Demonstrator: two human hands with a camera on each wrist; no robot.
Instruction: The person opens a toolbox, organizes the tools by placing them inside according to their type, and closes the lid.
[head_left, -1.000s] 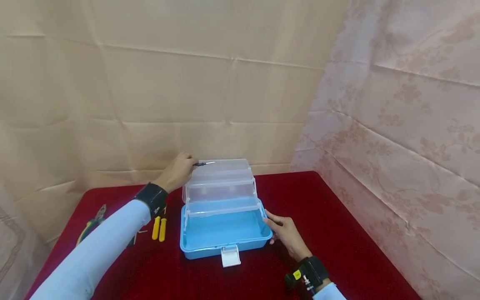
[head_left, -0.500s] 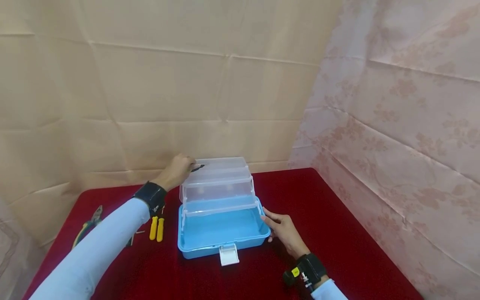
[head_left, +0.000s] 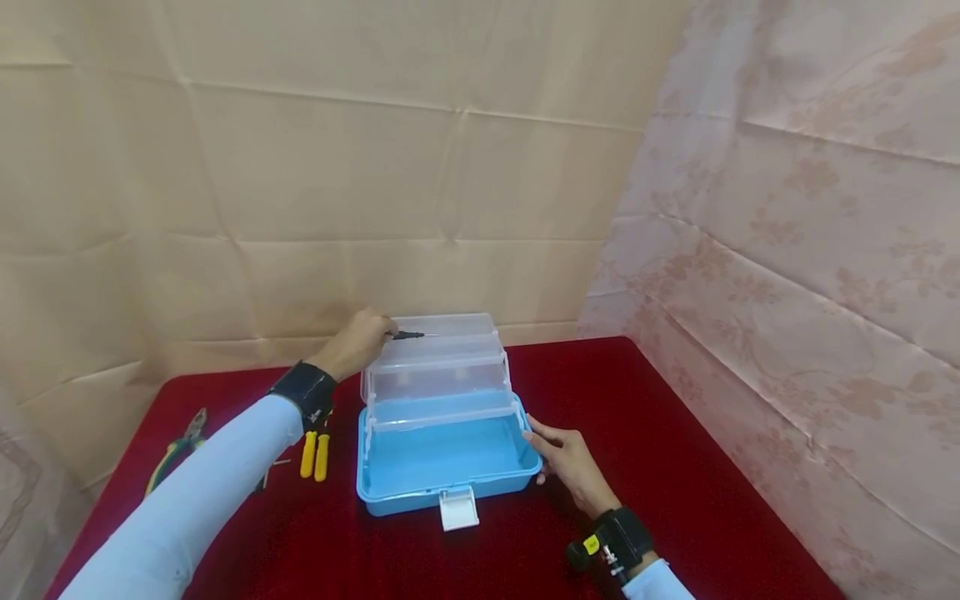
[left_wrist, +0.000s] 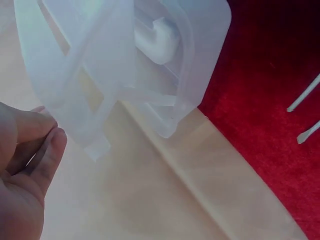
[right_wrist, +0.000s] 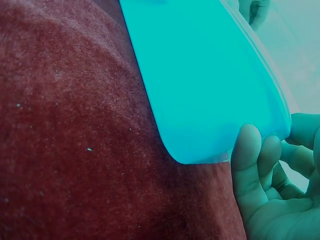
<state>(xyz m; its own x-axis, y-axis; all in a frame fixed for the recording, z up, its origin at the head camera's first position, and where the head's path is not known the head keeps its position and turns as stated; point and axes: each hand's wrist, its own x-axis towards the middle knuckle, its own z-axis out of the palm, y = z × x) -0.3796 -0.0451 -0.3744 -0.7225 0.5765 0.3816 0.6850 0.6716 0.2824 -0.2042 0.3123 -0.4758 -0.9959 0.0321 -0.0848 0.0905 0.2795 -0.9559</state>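
A blue toolbox stands open on the red table, its clear plastic trays fanned out in steps towards the back and a white latch hanging at the front. My left hand pinches the end of a small black-handled screwdriver, its thin shaft pointing right across the rearmost tray. In the left wrist view, thumb and fingers meet right beside the clear tray edge; the screwdriver is hidden there. My right hand grips the box's right side, thumb at the rim and fingers lower down the wall.
Left of the box lie two yellow-handled screwdrivers. Pliers lie farther left, partly covered by the left sleeve, along with a thin metal piece. A beige cloth hangs behind the table.
The screwdriver in my left hand has tilted over the rearmost tray and swung back to point right, slightly lower than before. The right hand keeps its grip on the box.
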